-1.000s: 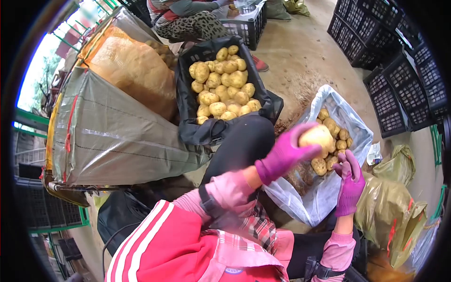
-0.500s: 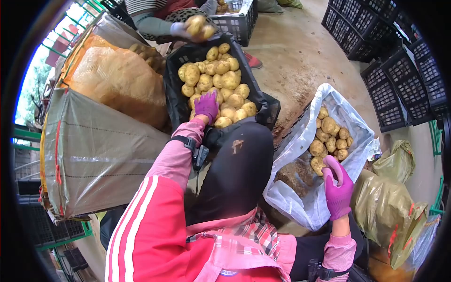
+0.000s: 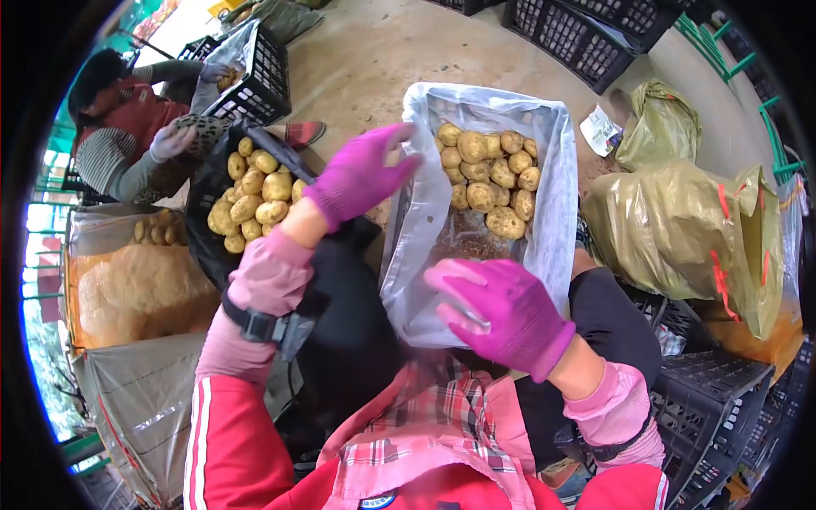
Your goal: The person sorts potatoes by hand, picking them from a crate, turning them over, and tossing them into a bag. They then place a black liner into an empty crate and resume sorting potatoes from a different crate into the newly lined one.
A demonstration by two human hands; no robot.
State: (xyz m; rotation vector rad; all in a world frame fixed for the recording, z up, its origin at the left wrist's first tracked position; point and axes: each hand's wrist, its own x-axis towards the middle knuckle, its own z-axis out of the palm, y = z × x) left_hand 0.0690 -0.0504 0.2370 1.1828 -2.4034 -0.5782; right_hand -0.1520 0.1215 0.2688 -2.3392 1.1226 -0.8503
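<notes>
My left hand, in a purple glove, is at the left rim of the crate lined with white plastic. Its fingers are apart and nothing shows in them. Over the near end of that crate hovers my right hand, gloved alike, fingers spread and slightly blurred, holding nothing visible. Potatoes fill the crate's far part, with loose soil on the near side. Left of my left hand, more potatoes lie in a black-lined container.
A co-worker with pale gloves sits at the upper left beside another lined crate. Stacked black crates stand at the far side. Greenish sacks lie to the right, above a black crate. A big sack is at left.
My view has turned right. My left hand has left the potatoes in the black-lined container and come to the white-lined crate. My right hand has opened, moving away from the potatoes there.
</notes>
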